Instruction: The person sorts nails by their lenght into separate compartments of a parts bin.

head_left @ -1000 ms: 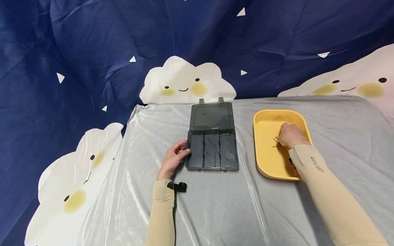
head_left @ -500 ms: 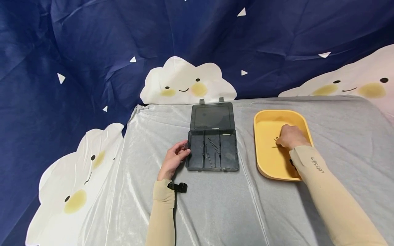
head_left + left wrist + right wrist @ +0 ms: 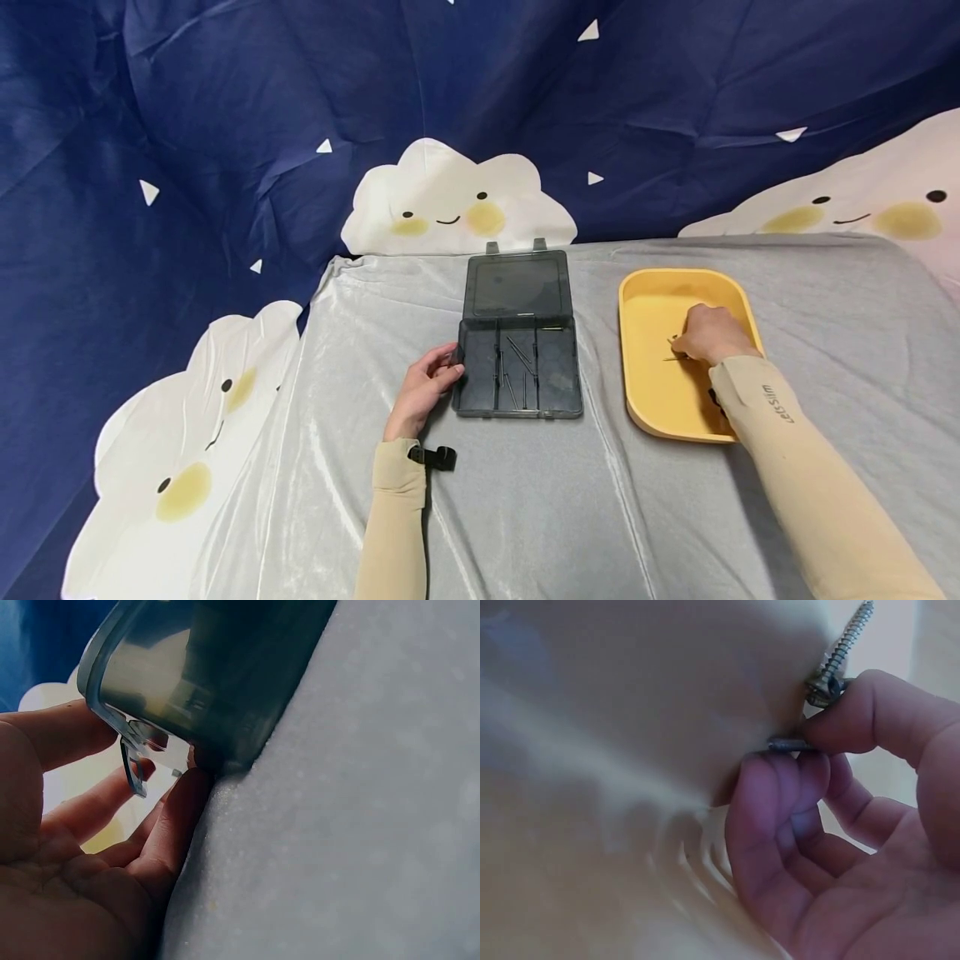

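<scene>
The head view is bright, the wrist views dimmer.

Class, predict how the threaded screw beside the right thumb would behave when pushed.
The screw has a metallic sheen, so it likely stays stiff. Being slim and round, it may roll if nudged; its ridges probably make it less slippery.

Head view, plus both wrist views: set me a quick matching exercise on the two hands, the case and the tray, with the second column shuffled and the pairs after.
1. left hand
2. right hand
3. dark case
4. tray

A. pinching a small metal piece
B. yellow, with a hand reaching into it
C. touching the dark case's left side
D. lid open, slim fasteners inside

Pairs: 1-C, 2-A, 3-D, 4-B
</scene>
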`<state>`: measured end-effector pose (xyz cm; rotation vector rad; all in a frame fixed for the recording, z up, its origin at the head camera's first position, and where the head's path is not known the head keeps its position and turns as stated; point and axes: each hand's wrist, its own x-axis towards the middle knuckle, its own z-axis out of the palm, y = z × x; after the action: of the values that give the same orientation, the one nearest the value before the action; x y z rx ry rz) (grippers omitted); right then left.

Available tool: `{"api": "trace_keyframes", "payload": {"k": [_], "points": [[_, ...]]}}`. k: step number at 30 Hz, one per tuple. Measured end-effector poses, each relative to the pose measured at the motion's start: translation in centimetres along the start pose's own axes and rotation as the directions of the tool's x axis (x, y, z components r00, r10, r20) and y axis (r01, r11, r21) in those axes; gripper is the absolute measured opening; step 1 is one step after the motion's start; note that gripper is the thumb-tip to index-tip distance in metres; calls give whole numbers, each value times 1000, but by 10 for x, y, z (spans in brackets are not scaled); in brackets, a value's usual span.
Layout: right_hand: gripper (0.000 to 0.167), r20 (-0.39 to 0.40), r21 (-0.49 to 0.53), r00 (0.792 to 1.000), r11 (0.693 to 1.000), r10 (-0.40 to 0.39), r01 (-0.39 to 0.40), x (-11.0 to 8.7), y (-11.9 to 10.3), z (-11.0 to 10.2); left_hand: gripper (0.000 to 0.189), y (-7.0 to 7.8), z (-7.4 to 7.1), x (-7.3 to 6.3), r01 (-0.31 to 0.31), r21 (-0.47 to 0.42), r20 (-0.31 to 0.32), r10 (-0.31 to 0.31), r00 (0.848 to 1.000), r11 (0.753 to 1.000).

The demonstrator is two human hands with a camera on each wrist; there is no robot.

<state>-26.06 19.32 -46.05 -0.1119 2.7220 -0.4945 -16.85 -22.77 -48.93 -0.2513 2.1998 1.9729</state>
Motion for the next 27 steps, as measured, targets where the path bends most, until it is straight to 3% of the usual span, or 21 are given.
{"api": "trace_keyframes", "payload": {"k": [3,10,27], "points": [[23,-9,3,1000,1000,-8,8,0,0,-1,50,0,0,0,-1,-3,2,1,1000,1000],[20,-37,20,999,999,-27,28,1,2,0,48,-26,-1,14,-19,-16,-34,18,999,1000],[23,-114,65,989,993,-91,99,-6,-4,-13,48,-26,-2,15,-16,-4,-36,16,999,1000]]}}
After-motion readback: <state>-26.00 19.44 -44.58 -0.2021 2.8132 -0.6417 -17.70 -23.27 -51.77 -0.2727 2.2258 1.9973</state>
